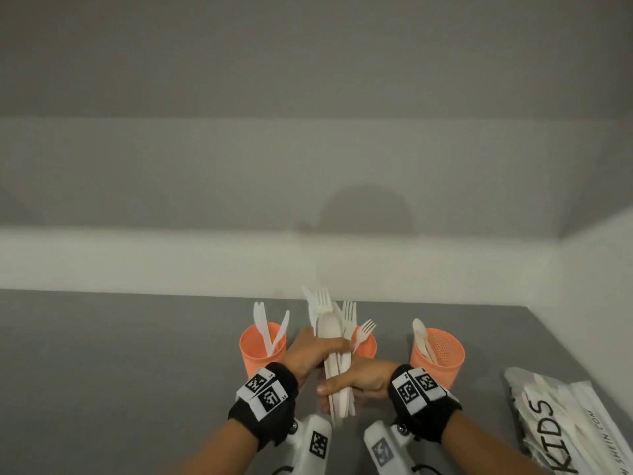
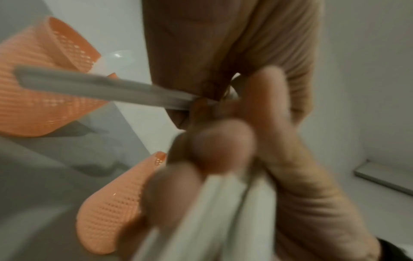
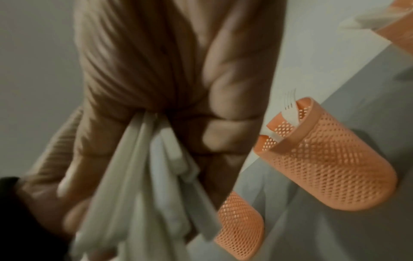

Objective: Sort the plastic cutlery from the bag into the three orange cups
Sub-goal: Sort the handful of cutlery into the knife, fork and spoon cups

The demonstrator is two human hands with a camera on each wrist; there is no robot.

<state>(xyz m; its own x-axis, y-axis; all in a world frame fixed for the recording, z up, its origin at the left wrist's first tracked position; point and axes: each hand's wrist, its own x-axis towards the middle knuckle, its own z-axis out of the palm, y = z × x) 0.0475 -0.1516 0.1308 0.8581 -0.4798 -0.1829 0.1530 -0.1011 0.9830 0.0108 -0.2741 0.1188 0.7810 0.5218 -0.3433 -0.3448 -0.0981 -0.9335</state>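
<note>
Presently a mixed bundle (image 1: pixel 334 341) of white forks, spoons and knives stands upright above the table (image 1: pixel 120 371), in front of the middle cup (image 1: pixel 366 346). Both hands curl round it: the left hand (image 1: pixel 313 354) grips the upper handles, and the right hand (image 1: pixel 356 380) grips the lower handles just beneath. Sorting is partly done. The left cup (image 1: pixel 255 351) holds two knives, the middle cup shows one fork (image 1: pixel 363 332), and the right cup (image 1: pixel 442 361) holds spoons (image 1: pixel 422 337). Judged from the size of the bundle, most of the work remains: each piece has yet to be separated and dropped into its matching cup. The bag (image 1: pixel 565 423) lies flat at the table's right edge, well apart from the hands; whether any cutlery remains inside it cannot be determined.
</note>
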